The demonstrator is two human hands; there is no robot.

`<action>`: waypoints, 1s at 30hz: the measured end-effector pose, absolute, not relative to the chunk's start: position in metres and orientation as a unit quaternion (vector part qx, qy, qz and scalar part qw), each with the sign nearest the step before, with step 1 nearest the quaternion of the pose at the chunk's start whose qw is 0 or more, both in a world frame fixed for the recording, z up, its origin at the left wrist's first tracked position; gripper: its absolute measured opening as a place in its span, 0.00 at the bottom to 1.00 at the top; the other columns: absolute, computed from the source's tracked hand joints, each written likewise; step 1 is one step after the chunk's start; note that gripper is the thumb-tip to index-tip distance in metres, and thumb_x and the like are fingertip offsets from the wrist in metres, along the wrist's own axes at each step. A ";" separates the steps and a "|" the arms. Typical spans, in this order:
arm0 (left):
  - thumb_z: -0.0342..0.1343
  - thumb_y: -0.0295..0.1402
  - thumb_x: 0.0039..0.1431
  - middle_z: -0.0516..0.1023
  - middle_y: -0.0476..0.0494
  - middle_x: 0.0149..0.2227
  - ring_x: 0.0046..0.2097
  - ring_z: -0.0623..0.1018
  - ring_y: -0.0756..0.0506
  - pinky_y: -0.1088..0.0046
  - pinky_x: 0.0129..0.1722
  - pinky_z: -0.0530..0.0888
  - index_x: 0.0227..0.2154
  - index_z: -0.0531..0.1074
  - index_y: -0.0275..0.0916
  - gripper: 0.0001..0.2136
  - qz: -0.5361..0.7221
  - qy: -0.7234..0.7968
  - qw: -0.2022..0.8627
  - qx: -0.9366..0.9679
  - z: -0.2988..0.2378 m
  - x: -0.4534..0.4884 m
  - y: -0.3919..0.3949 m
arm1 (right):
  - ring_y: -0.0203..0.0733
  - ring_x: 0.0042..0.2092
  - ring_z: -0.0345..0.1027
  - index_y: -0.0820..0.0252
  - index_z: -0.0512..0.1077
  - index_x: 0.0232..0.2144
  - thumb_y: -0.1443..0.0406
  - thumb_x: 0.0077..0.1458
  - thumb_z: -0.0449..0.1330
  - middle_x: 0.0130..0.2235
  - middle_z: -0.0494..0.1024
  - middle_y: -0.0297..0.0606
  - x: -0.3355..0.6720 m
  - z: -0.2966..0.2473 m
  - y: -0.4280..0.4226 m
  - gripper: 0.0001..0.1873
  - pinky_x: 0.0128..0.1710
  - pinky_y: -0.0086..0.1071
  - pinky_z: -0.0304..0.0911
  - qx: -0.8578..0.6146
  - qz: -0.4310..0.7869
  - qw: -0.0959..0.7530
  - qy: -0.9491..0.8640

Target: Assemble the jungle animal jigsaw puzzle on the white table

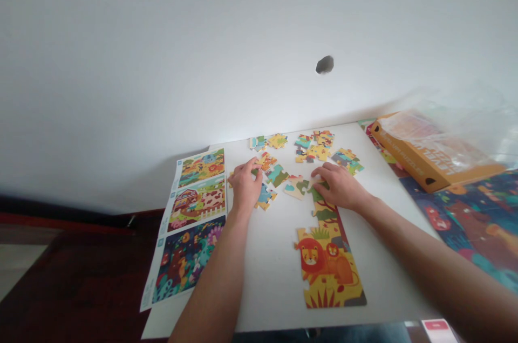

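On the white table (275,273) lies a partly joined jigsaw strip (328,262) showing a lion and a cub. My right hand (339,186) rests palm down on the strip's top end, fingers curled over a piece at the join. My left hand (245,185) sits to the left, fingers pinched on a loose piece (265,160) among scattered ones. Between the hands lie loose pieces (296,186), and several more (315,146) spread near the table's far edge.
A reference sheet (190,224) with three pictures lies along the table's left edge. An orange puzzle box (429,162) under a clear plastic bag (457,127) stands at the right, on a finished dark-blue puzzle (473,224). A white wall rises behind the table.
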State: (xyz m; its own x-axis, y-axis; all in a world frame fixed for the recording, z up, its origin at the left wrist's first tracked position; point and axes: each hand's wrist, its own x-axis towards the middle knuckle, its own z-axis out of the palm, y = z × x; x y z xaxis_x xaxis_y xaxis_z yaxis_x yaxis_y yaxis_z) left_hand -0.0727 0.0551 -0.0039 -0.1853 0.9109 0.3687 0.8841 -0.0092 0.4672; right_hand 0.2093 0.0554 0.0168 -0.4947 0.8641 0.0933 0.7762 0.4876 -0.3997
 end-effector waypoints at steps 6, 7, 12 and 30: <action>0.58 0.44 0.58 0.70 0.33 0.58 0.60 0.64 0.28 0.45 0.54 0.66 0.50 0.75 0.40 0.20 0.195 0.793 -0.036 0.575 0.001 -0.069 0.050 | 0.45 0.41 0.71 0.59 0.74 0.46 0.64 0.58 0.56 0.41 0.74 0.43 0.209 0.015 0.056 0.14 0.45 0.35 0.61 -0.480 0.151 0.143 -0.852; 0.57 0.46 0.58 0.68 0.31 0.59 0.61 0.62 0.27 0.43 0.53 0.66 0.50 0.75 0.40 0.21 0.172 0.804 -0.028 0.569 0.001 -0.069 0.049 | 0.45 0.41 0.71 0.59 0.74 0.46 0.64 0.58 0.56 0.41 0.74 0.43 0.209 0.015 0.056 0.14 0.44 0.36 0.61 -0.480 0.149 0.143 -0.852; 0.58 0.48 0.58 0.69 0.34 0.59 0.61 0.62 0.28 0.41 0.54 0.65 0.48 0.74 0.41 0.20 0.158 0.811 -0.005 0.564 0.001 -0.070 0.049 | 0.45 0.41 0.71 0.59 0.74 0.46 0.64 0.58 0.56 0.41 0.74 0.43 0.209 0.014 0.056 0.14 0.44 0.36 0.61 -0.483 0.150 0.143 -0.851; 0.55 0.31 0.59 0.79 0.46 0.37 0.37 0.78 0.46 0.69 0.43 0.72 0.44 0.72 0.40 0.10 0.452 0.718 -0.030 0.529 -0.005 -0.082 0.057 | 0.45 0.43 0.65 0.56 0.77 0.46 0.69 0.58 0.56 0.40 0.71 0.43 0.207 0.009 0.055 0.16 0.45 0.38 0.61 -0.378 0.162 0.200 -0.889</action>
